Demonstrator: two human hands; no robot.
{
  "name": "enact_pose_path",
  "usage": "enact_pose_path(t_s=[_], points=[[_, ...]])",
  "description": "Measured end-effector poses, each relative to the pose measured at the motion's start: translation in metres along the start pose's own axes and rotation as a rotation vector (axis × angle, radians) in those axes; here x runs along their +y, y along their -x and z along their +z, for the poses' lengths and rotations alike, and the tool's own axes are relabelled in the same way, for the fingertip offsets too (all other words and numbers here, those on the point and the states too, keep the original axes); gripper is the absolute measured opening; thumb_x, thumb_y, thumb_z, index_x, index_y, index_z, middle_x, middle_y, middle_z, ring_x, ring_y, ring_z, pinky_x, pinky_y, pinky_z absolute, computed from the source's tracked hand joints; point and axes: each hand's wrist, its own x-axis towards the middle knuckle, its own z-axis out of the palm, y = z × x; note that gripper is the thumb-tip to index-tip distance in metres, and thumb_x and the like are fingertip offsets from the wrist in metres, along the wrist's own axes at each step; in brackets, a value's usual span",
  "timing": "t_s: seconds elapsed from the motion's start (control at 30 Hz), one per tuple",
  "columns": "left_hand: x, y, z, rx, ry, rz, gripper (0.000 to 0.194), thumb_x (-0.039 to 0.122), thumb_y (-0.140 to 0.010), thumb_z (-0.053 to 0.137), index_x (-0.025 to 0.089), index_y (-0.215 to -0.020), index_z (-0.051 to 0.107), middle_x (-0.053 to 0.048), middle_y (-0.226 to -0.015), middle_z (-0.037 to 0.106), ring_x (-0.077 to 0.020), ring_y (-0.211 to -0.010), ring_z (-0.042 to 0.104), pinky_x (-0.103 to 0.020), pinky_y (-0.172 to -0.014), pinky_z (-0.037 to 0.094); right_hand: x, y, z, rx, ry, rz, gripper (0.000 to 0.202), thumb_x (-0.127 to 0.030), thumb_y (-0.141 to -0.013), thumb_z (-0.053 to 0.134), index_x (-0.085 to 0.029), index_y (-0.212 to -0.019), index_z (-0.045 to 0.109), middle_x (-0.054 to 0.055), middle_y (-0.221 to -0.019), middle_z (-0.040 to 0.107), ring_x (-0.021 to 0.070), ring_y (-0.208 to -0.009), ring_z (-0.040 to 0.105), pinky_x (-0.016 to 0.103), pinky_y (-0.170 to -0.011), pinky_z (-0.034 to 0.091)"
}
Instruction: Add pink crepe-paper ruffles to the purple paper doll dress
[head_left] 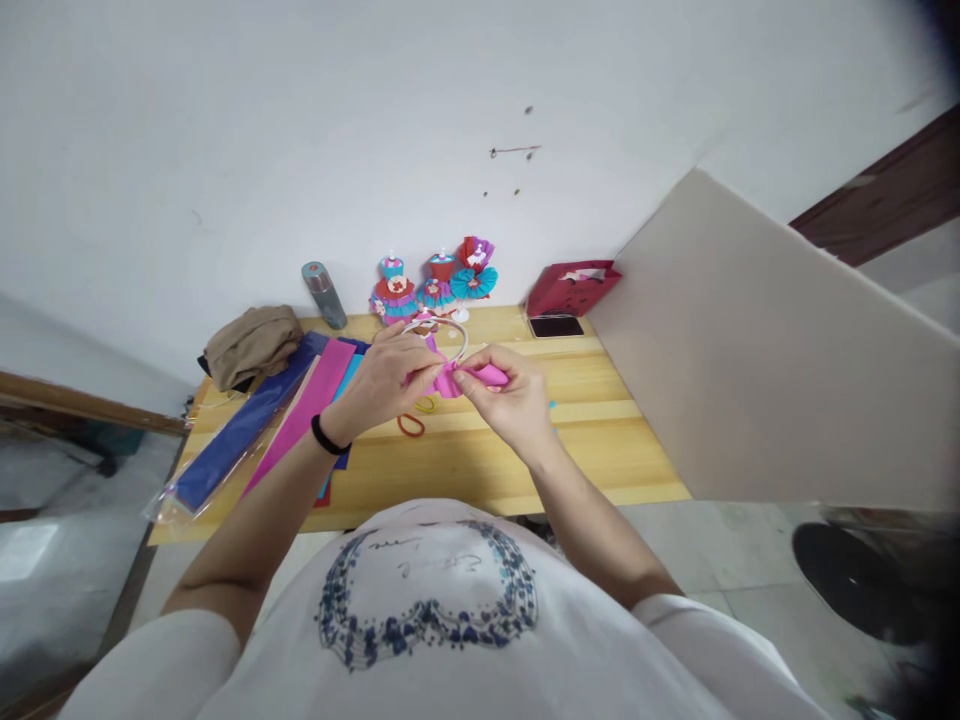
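A strip of pink crepe paper [450, 382] is pinched between my two hands above the table. My left hand [394, 372] grips its left part, thumb and fingers pressed together. On the right, my right hand [514, 390] pinches the gathered folds, and the strip's end pokes out past the fingers. Just behind the hands is a white ring [463, 340], perhaps a roll of tape; I cannot tell whether a hand touches it. Below the paper, scissors with orange and yellow handle loops [410, 425] lie on the wood.
Small dress figures in crepe paper [395, 290] stand along the wall. Folded paper sheets [307, 410] and a brown cloth [255, 345] lie left, near a flask [325, 297]. A red bag [571, 290] and a phone [556, 327] are right, beside a pale partition [780, 360].
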Motion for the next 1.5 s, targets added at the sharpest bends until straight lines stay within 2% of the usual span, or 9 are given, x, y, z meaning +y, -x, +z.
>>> enact_pose_path(t_s=[0.13, 0.3, 0.47, 0.57, 0.67, 0.97, 1.2, 1.37, 1.5], points=[[0.003, 0.000, 0.002, 0.033, 0.031, -0.009, 0.028, 0.026, -0.099, 0.049, 0.017, -0.082, 0.070, -0.006, -0.081, 0.072, -0.0182, -0.082, 0.063, -0.036, -0.091, 0.046, -0.003, 0.004, -0.002, -0.048, -0.001, -0.082, 0.012, -0.023, -0.082, 0.068, -0.024, -0.070, 0.065, 0.000, -0.075, 0.070, 0.0176, -0.069, 0.062, 0.034, -0.072, 0.048], [0.007, 0.000, 0.002, 0.054, 0.088, 0.007, 0.028, 0.025, -0.098, 0.051, 0.017, -0.079, 0.069, -0.005, -0.075, 0.069, -0.0169, -0.076, 0.061, -0.034, -0.086, 0.047, -0.003, 0.005, -0.005, -0.102, -0.044, -0.114, 0.013, -0.022, -0.083, 0.067, -0.024, -0.070, 0.065, 0.000, -0.074, 0.069, 0.0180, -0.070, 0.062, 0.035, -0.073, 0.048], [0.010, 0.000, 0.003, 0.104, 0.092, 0.023, 0.026, 0.022, -0.096, 0.052, 0.017, -0.077, 0.068, -0.004, -0.074, 0.070, -0.0161, -0.072, 0.058, -0.031, -0.076, 0.045, 0.000, 0.004, -0.004, -0.019, -0.132, -0.027, 0.010, -0.023, -0.079, 0.069, -0.022, -0.069, 0.067, 0.000, -0.070, 0.068, 0.0161, -0.066, 0.061, 0.032, -0.069, 0.048], [0.011, 0.000, 0.002, 0.106, 0.090, 0.013, 0.024, 0.021, -0.096, 0.053, 0.017, -0.079, 0.069, -0.003, -0.072, 0.069, -0.0154, -0.070, 0.057, -0.030, -0.074, 0.045, 0.000, 0.004, -0.003, -0.020, -0.183, 0.028, 0.011, -0.026, -0.078, 0.070, -0.021, -0.069, 0.068, -0.001, -0.068, 0.068, 0.0152, -0.064, 0.060, 0.032, -0.068, 0.048], [0.011, 0.001, 0.003, 0.104, 0.081, 0.023, 0.025, 0.023, -0.097, 0.053, 0.017, -0.080, 0.071, -0.004, -0.071, 0.068, -0.0156, -0.070, 0.057, -0.030, -0.077, 0.046, 0.000, 0.004, -0.004, -0.044, -0.232, 0.049, 0.012, -0.027, -0.078, 0.070, -0.021, -0.068, 0.068, -0.001, -0.068, 0.067, 0.0149, -0.064, 0.059, 0.031, -0.067, 0.048], [0.008, 0.003, 0.005, 0.102, 0.007, 0.061, 0.023, 0.022, -0.097, 0.052, 0.017, -0.086, 0.072, -0.003, -0.076, 0.069, -0.0156, -0.078, 0.064, -0.036, -0.101, 0.045, 0.005, 0.003, -0.001, 0.051, -0.189, 0.089, 0.014, -0.030, -0.077, 0.069, -0.020, -0.068, 0.064, -0.002, -0.065, 0.063, 0.0132, -0.061, 0.055, 0.030, -0.066, 0.046], [0.011, 0.001, 0.004, 0.104, 0.022, 0.078, 0.024, 0.025, -0.098, 0.052, 0.018, -0.088, 0.072, -0.004, -0.078, 0.071, -0.0158, -0.078, 0.064, -0.037, -0.097, 0.047, 0.007, 0.002, 0.000, 0.117, -0.153, 0.089, 0.016, -0.031, -0.076, 0.069, -0.021, -0.068, 0.061, -0.003, -0.064, 0.061, 0.0129, -0.061, 0.053, 0.029, -0.064, 0.043], [0.014, 0.000, 0.004, 0.103, 0.010, 0.078, 0.025, 0.024, -0.098, 0.051, 0.018, -0.085, 0.071, -0.003, -0.074, 0.068, -0.0154, -0.074, 0.060, -0.035, -0.092, 0.049, 0.006, 0.004, 0.001, 0.138, -0.130, 0.053, 0.016, -0.030, -0.077, 0.068, -0.021, -0.067, 0.059, -0.003, -0.064, 0.061, 0.0135, -0.063, 0.054, 0.030, -0.065, 0.043], [0.016, -0.001, 0.004, 0.074, 0.019, 0.067, 0.024, 0.021, -0.098, 0.051, 0.018, -0.082, 0.069, -0.002, -0.071, 0.065, -0.0151, -0.073, 0.059, -0.035, -0.095, 0.048, 0.008, 0.006, 0.003, 0.154, -0.109, 0.041, 0.015, -0.029, -0.078, 0.067, -0.021, -0.069, 0.059, -0.002, -0.068, 0.064, 0.0144, -0.065, 0.057, 0.031, -0.066, 0.044]])
